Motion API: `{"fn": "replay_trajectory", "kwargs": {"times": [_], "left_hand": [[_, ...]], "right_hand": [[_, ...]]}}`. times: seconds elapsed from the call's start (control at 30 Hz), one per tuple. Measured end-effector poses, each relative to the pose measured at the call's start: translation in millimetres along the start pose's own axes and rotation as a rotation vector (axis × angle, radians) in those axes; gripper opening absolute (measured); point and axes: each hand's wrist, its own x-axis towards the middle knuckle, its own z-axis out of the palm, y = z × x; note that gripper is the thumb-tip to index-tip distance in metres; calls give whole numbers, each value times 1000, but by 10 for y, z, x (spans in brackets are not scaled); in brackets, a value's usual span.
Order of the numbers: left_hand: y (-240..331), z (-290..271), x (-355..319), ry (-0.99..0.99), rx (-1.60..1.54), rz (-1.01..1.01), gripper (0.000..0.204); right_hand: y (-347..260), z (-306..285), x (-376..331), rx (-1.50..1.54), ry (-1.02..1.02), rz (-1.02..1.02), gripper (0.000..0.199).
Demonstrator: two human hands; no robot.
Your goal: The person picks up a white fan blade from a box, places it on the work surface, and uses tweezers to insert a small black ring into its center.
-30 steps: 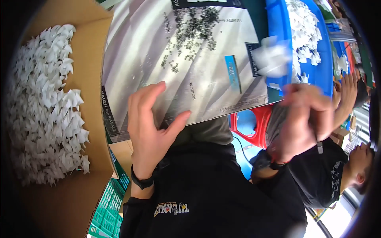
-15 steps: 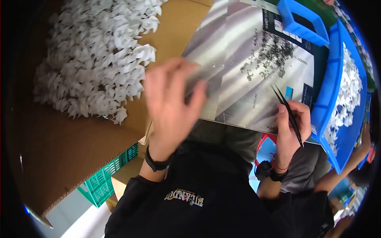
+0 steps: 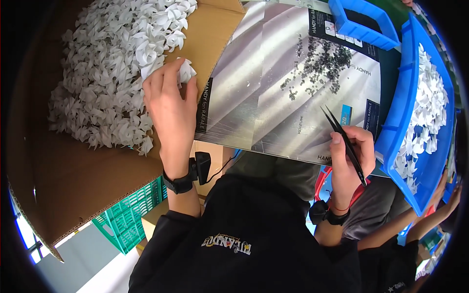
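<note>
head view: left hand (image 3: 168, 105), ten o'clock, at white pieces (image 3: 186, 71), hold unclear. right hand (image 3: 345, 172), three o'clock, gripping tweezers (image 3: 345, 137). rings (image 3: 326, 63), one-thirty, left loose.

Left hand (image 3: 172, 107) reaches into cardboard box (image 3: 93, 183); white piece (image 3: 187, 72) at its fingertips, white heap (image 3: 105, 80) beyond and left of them. Right fingers grip black tweezers (image 3: 356, 162), tips slightly parted. Ahead of those fingers: small dark rings (image 3: 328, 61) on printed board (image 3: 273, 93). Right of them: long blue tray (image 3: 396, 134), more white pieces (image 3: 424, 119) inside.
</note>
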Motion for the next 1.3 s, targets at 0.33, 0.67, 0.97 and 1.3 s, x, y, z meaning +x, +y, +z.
{"fn": "replay_trajectory", "kwargs": {"times": [0.33,0.67,0.97,1.3], "left_hand": [[170,-71,39,-30,-90,-13,43],[234,-148,133,-99,-71,76,31],[405,-62,69,-148,-285,101,32],[718,162,-321,-107,-653,282,27]], "right_hand": [[-108,-42,9,-27,-85,-4,18],[-75,-28,24,-19,-56,-28,20],[-85,-9,39,-36,-44,-51,20],[-136,-32,37,-77,-104,-4,18]]}}
